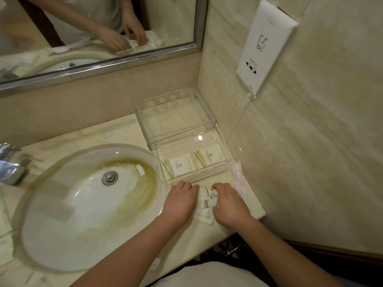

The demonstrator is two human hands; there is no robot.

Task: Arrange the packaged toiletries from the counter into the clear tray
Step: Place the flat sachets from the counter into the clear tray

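A clear tray (pixel 224 146) sits on the counter by the right wall. Two cream toiletry packets lie flat in its near part, one on the left (pixel 179 165) and one on the right (pixel 208 156). Just in front of the tray, a small pile of white packets (pixel 206 206) rests on the counter. My left hand (pixel 179 201) presses on the pile's left side. My right hand (pixel 230 204) covers its right side, fingers curled over the packets. A pink-white wrapped item (pixel 238 176) lies along the tray's right near corner.
An oval sink (pixel 89 206) with yellow stains fills the counter to the left, with a chrome tap (pixel 11 164) at its far left. A mirror (pixel 97 34) hangs behind. A white wall socket unit (pixel 263 46) is on the right wall. The counter edge runs close to my body.
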